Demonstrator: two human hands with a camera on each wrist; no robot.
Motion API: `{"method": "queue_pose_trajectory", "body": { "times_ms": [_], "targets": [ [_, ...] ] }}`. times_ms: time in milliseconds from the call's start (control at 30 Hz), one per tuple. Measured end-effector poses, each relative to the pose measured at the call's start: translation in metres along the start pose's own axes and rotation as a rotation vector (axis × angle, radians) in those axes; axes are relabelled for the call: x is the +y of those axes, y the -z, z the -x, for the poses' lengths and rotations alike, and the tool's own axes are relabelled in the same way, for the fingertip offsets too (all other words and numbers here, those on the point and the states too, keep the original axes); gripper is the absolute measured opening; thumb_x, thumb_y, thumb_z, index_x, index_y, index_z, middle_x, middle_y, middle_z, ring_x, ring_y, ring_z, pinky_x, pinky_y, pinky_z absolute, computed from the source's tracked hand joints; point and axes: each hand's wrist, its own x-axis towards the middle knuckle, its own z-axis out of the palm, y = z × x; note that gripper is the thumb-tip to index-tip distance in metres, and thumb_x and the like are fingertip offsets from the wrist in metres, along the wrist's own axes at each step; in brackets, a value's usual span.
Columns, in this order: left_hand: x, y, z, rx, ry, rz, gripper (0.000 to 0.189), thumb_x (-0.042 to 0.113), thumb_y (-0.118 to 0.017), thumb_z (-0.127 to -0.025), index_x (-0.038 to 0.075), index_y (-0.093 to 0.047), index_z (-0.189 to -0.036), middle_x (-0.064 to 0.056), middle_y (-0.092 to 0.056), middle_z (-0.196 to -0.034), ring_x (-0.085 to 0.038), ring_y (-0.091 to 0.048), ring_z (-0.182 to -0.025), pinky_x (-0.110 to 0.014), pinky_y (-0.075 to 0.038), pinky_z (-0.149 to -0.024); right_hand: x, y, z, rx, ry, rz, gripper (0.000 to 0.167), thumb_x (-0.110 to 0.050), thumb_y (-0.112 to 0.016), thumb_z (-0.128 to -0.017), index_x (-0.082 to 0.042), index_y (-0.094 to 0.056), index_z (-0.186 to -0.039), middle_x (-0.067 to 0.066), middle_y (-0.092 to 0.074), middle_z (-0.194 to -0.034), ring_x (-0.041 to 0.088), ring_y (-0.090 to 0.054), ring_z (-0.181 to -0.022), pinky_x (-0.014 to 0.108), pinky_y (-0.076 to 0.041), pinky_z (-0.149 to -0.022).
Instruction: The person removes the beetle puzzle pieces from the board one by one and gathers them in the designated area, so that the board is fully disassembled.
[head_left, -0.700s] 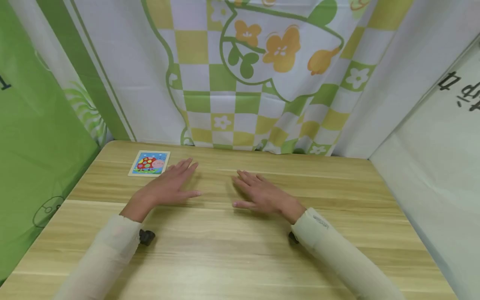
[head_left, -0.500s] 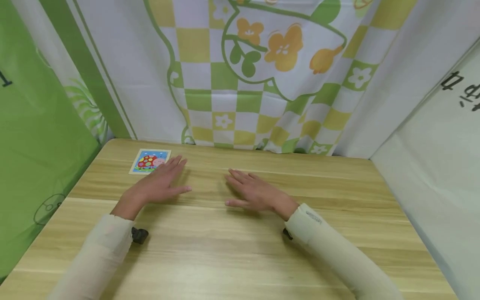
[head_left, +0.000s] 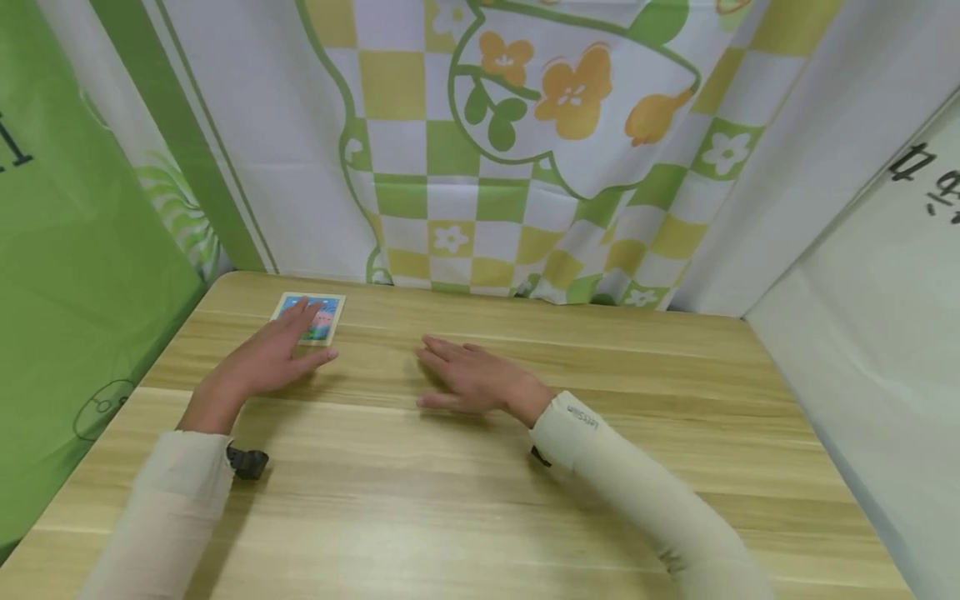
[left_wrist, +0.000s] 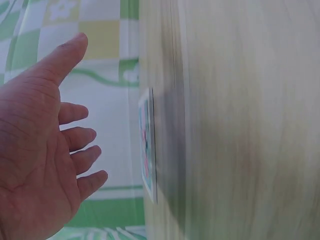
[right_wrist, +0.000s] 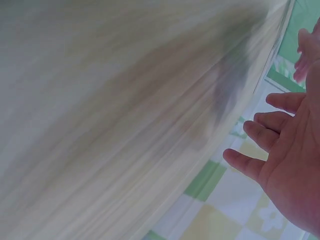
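A small square picture card [head_left: 324, 322] with a cream border and a cartoon ladybug on blue lies near the table's far left corner. Over its left part reaches my left hand [head_left: 264, 354], fingers extended and thumb spread, hiding some of the picture. In the left wrist view the palm [left_wrist: 35, 155] is raised above the tabletop, with a gap between the fingers and the card [left_wrist: 147, 145]. My right hand [head_left: 472, 379] hovers over the middle of the table, fingers loosely straight and holding nothing. The right wrist view shows its palm [right_wrist: 295, 170] with the other hand behind.
The wooden table [head_left: 450, 500] has a rounded far left corner. A checkered floral curtain [head_left: 480, 200] hangs along its back edge. Green cloth [head_left: 75, 292] borders the left side and a white sheet with black writing [head_left: 870, 333] the right. A black wrist camera [head_left: 247, 462] sits under the left sleeve.
Both hands have moved left across the table. The left hand has come from beside the card to over it. The card has stayed in place on the table.
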Motion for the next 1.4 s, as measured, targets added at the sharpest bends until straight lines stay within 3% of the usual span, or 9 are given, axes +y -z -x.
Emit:
{"method": "queue_pose_trajectory", "body": {
  "times_ms": [333,567,833,1100,1400],
  "targets": [
    [-0.032,0.010,-0.002,-0.035,0.081,-0.031,0.095,0.052,-0.055,-0.104,-0.013,-0.012,-0.158,-0.041,-0.004,-0.161,-0.058,-0.007,-0.147,-0.068,-0.014,-0.116,-0.023,-0.003,-0.033,-0.025,0.004,-0.001,0.087,-0.066,-0.042,-0.103,-0.010,-0.018,-0.166,0.013,-0.011,-0.171,0.022,-0.012,-0.155,0.050,-0.021,-0.121],
    [-0.046,0.019,-0.001,-0.084,0.178,-0.027,0.102,0.053,-0.054,-0.104,-0.020,-0.003,-0.154,-0.046,0.001,-0.157,-0.060,0.000,-0.146,-0.067,-0.009,-0.116,-0.038,0.001,-0.055,-0.056,0.000,0.036,0.085,-0.065,-0.040,-0.104,-0.011,-0.018,-0.166,0.011,-0.013,-0.171,0.022,-0.013,-0.155,0.051,-0.021,-0.121],
    [-0.061,0.018,0.001,-0.116,0.201,-0.018,0.105,0.055,-0.056,-0.102,-0.022,-0.007,-0.152,-0.047,0.002,-0.156,-0.062,0.000,-0.144,-0.070,-0.007,-0.114,-0.058,-0.003,-0.090,-0.083,-0.019,0.063,0.088,-0.071,-0.036,-0.101,-0.016,-0.014,-0.167,0.005,-0.010,-0.172,0.019,-0.008,-0.156,0.048,-0.015,-0.122],
    [-0.067,0.015,-0.005,-0.151,0.208,-0.009,0.112,0.060,-0.056,-0.100,-0.023,-0.002,-0.152,-0.047,0.004,-0.155,-0.064,0.003,-0.143,-0.071,-0.004,-0.113,-0.073,-0.005,-0.110,-0.093,-0.047,0.110,0.089,-0.073,-0.033,-0.101,-0.018,-0.010,-0.167,-0.004,-0.009,-0.172,0.018,-0.006,-0.156,0.043,-0.012,-0.123],
    [-0.064,0.018,-0.010,-0.160,0.199,0.000,0.104,0.053,-0.056,-0.102,-0.025,-0.006,-0.150,-0.049,0.004,-0.153,-0.067,0.002,-0.141,-0.071,-0.004,-0.113,-0.063,-0.006,-0.119,-0.090,-0.080,0.065,0.082,-0.063,-0.036,-0.105,-0.018,-0.008,-0.167,-0.004,-0.007,-0.172,0.020,-0.006,-0.156,0.044,-0.015,-0.123]
  ]
}}
